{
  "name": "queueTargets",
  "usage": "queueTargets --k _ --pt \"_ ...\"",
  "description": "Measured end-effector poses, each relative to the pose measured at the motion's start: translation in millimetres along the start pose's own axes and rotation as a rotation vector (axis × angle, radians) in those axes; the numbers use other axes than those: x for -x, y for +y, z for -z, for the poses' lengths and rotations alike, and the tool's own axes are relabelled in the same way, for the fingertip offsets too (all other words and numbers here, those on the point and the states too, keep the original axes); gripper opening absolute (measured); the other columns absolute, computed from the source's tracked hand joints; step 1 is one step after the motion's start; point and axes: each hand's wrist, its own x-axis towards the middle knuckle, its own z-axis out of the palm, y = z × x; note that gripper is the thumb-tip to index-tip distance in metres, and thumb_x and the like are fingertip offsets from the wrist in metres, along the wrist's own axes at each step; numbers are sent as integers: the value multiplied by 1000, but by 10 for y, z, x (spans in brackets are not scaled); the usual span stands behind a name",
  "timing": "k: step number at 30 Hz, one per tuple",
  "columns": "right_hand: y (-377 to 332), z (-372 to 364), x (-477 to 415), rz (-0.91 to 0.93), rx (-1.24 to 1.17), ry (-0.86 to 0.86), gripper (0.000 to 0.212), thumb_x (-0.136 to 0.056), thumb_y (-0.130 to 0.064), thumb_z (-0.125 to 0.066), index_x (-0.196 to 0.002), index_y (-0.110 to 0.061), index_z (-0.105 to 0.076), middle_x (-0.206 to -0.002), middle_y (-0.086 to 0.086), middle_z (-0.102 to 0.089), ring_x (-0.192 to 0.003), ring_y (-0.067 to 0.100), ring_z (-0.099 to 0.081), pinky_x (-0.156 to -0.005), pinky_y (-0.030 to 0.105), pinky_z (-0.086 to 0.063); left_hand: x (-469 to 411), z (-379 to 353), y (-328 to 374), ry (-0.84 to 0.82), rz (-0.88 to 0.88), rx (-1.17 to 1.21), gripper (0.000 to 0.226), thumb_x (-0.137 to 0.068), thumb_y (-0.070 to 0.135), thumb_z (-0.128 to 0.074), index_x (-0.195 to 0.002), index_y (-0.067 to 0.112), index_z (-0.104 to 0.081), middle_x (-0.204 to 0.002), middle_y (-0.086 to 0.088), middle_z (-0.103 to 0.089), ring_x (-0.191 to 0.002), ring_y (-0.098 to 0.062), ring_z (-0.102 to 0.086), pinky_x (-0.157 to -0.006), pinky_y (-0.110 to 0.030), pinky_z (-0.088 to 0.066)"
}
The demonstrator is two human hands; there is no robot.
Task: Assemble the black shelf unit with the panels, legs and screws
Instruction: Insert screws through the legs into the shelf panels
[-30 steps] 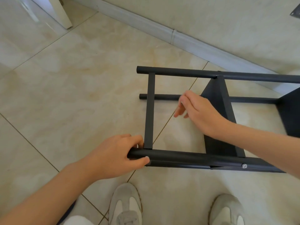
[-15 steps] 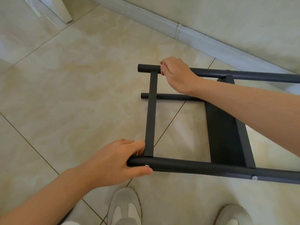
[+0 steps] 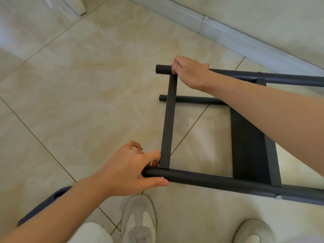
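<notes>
The black shelf unit (image 3: 201, 181) lies on its side on the tiled floor (image 3: 78, 106), right of the middle and running off the right edge. Its near leg (image 3: 228, 185) and far leg (image 3: 280, 79) are round tubes lying left to right, joined by a flat crossbar (image 3: 168, 123) close to their left ends. A third leg (image 3: 192, 99) shows lower down between them. A dark panel (image 3: 247, 146) spans the legs further right. A silver screw (image 3: 278, 197) sits in the near leg just right of the panel.

The left grip (image 3: 129, 171) is clenched round the left end of the near leg, thumb beside the crossbar's foot. The right grip (image 3: 191, 72) grasps the far leg where the crossbar meets it.

Two pale shoes (image 3: 138, 220) stand near the bottom edge. A dark blue object (image 3: 40, 207) lies under the left forearm. A skirting board (image 3: 245, 42) runs along the far wall.
</notes>
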Motion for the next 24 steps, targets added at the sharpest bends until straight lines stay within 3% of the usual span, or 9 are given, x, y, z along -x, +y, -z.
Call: queueTargets --k 2,5,9,11,15,18,21,24 --pt "-2 -12 27 14 8 8 30 -104 -29 -22 -92 -22 -49 -99 5 -62 -101 25 -54 -87 38 -20 7 -81 -51 112 -66 -61 38 -87 81 -36 -83 45 -24 -47 18 -37 -46 5 -32 -96 -28 -42" --pt "-10 -24 42 26 41 14 30 -104 -30 -22 -92 -23 -49 -102 5 -64 -101 25 -53 -89 38 -21 12 -114 -88 165 -84 -109 44 -89 80 -35 -81 37 -39 -47 19 -41 -46 2 -32 -94 -39 -50" --pt "-5 -61 32 26 66 5 30 -104 -31 -21 -89 -26 -48 -94 1 -61 -100 25 -52 -93 42 -23 10 -140 -106 187 -113 -158 46 -90 79 -34 -80 36 -46 -50 21 -35 -49 3 -30 -100 -43 -49" --pt "2 -86 34 26 76 4 31 -104 -32 -21 -91 -25 -49 -92 -2 -59 -101 24 -50 -93 41 -23 7 -150 -114 196 -125 -185 47 -90 79 -35 -80 35 -49 -49 20 -41 -51 4 -31 -102 -44 -47" --pt "2 -95 35 26 80 -1 33 -104 -33 -20 -96 -23 -50 -90 -3 -56 -101 24 -47 -94 43 -23 -11 -162 -105 235 -153 -227 49 -88 79 -39 -83 31 -48 -53 20 -48 -56 0 -45 -107 -47 -43" --pt "9 -91 31 23 71 4 31 -104 -32 -20 -94 -26 -49 -88 -4 -55 -101 24 -46 -95 43 -23 -46 -153 -79 279 -114 -206 55 -80 84 -44 -92 30 -40 -78 17 -53 -75 -7 -47 -107 -47 -44" --pt "5 -97 33 19 63 9 31 -104 -32 -20 -93 -26 -48 -88 -5 -55 -103 23 -46 -96 43 -23 -76 -158 -80 312 -130 -164 77 -77 83 -52 -125 23 -45 -121 3 -55 -119 -21 -49 -110 -53 -38" --pt "-5 -96 40 19 54 5 32 -104 -32 -20 -95 -24 -49 -90 -3 -55 -104 24 -46 -97 43 -23 -100 -130 -89 250 -212 -226 94 -85 79 -49 -156 21 -27 -159 -2 -34 -151 -30 -21 -121 -56 -19"
